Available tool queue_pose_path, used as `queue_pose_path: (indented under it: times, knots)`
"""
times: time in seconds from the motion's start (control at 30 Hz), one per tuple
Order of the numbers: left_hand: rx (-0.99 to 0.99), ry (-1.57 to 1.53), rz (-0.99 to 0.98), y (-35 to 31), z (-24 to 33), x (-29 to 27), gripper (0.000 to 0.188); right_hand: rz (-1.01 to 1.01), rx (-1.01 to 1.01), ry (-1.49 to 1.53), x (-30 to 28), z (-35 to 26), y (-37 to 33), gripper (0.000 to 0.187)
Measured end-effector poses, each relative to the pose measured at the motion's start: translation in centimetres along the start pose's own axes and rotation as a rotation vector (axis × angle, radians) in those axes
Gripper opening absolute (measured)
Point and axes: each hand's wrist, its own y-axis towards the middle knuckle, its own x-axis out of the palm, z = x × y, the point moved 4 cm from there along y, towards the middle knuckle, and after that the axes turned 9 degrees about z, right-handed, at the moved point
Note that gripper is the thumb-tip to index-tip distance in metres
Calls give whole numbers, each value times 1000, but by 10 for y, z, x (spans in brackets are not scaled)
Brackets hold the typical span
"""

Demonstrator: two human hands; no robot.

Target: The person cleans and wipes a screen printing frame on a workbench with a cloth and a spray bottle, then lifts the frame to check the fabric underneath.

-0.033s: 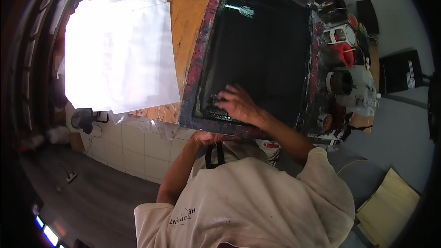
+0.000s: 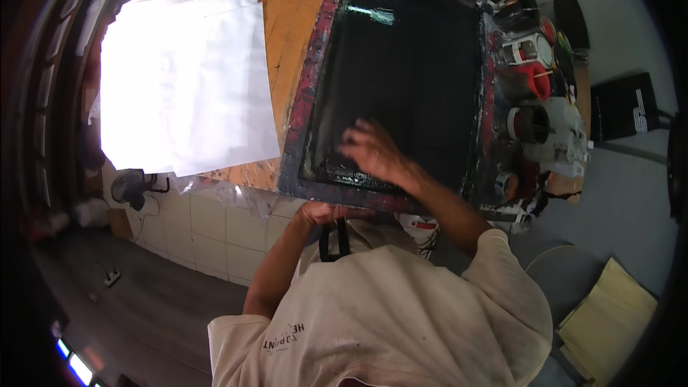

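Note:
A screen-printing frame (image 2: pixel 304 86) with a red-stained, paint-spotted border lies tilted before me, its dark mesh (image 2: pixel 423 72) looking wet and glossy in spots. Over the lower left part of the mesh is my right hand (image 2: pixel 373 154), fingers apart and slightly bent, blurred by motion. Nothing shows in it, and whether the fingertips touch the mesh I cannot tell. My left hand (image 2: pixel 321 212) grips the near edge of the frame from below, with its fingers partly hidden under the border.
A tall stack of white sheets (image 2: pixel 186 86) covers the left of the wooden table (image 2: pixel 294 21). Along the frame's right side stand paint cans (image 2: pixel 530 50), a red container (image 2: pixel 534 82), a dark jar (image 2: pixel 530 125) and a translucent plastic jug (image 2: pixel 566 143). Yellowish sheets (image 2: pixel 609 315) lie lower right.
My right hand has shifted slightly away from me over the mesh, with its fingers moving. My left hand stays at the frame's near edge.

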Motion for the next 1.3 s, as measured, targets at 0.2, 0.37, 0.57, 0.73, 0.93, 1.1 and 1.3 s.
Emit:
queue_pose_path:
  times: [0.2,0.37,0.57,0.73,0.93,1.1,1.3]
  knots:
    - [-67,131,-155,5,-6,-7,70,97,-8,-37,17,5,23,28]
    - [-102,133,-28,0,-7,-8,55,36,89,117,-22,11,-39,18]
    - [-116,25,53,5,-7,-2,57,455,634,-628,-97,188,-59,16]
    - [-73,25,36,-2,-6,-7,53,545,420,-347,-19,151,37,24]
    - [10,-5,121,-11,-7,-18,49,463,561,-340,-31,185,77,15]
    - [82,15,210,-5,2,0,51,698,595,-468,-28,214,93,12]
    - [-102,-126,613,-60,-66,-129,48,542,424,-275,1,167,104,11]
